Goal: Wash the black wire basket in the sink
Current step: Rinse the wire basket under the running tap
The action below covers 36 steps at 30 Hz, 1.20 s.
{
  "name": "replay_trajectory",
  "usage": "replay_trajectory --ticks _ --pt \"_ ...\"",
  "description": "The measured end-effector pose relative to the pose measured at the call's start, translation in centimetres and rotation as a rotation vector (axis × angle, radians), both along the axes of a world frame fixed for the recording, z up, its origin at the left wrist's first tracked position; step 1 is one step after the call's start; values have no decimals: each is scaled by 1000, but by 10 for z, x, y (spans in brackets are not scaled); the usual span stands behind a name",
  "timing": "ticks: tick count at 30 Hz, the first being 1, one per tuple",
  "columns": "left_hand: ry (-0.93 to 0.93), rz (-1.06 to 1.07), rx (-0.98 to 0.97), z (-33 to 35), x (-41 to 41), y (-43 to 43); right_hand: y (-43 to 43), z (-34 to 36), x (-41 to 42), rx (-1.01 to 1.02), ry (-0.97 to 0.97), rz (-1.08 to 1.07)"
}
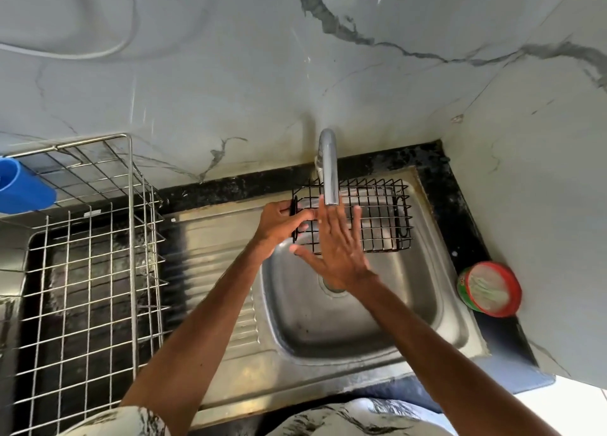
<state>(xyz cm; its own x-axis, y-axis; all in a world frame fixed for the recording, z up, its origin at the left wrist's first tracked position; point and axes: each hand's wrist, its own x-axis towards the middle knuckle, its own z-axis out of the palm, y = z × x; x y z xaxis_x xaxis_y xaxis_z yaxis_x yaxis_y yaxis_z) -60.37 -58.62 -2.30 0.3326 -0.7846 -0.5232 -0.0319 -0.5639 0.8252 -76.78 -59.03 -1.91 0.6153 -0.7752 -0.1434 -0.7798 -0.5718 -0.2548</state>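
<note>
Basket (381, 218) against sink (437, 238) rim

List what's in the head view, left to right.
Blue cup → steel wire rack → left hand gripping the black wire basket's left end → faucet → black wire basket → red-rimmed tub. Right hand overlaps the basket, so it's omitted.

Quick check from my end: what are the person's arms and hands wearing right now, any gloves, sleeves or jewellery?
Both hands are bare: no gloves on the left hand or the right hand, and no rings, watch or bracelets are visible. The forearms are uncovered. Only a short white sleeve with black marble-like streaks shows at the left upper arm; the same patterned white-and-black garment appears at the bottom edge.
</note>
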Motion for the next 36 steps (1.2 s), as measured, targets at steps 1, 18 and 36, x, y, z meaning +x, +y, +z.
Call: replay_trajectory --ticks 1,18,36 --pt "4 -2 2 -2 2 0 9 1 8 8 -17 27" --pt "135 326 218 32 2 -3 -28 23 -18 155 -135 -93" --pt "76 224 393 78 32 27 -18 14 -40 283 -244 -38"
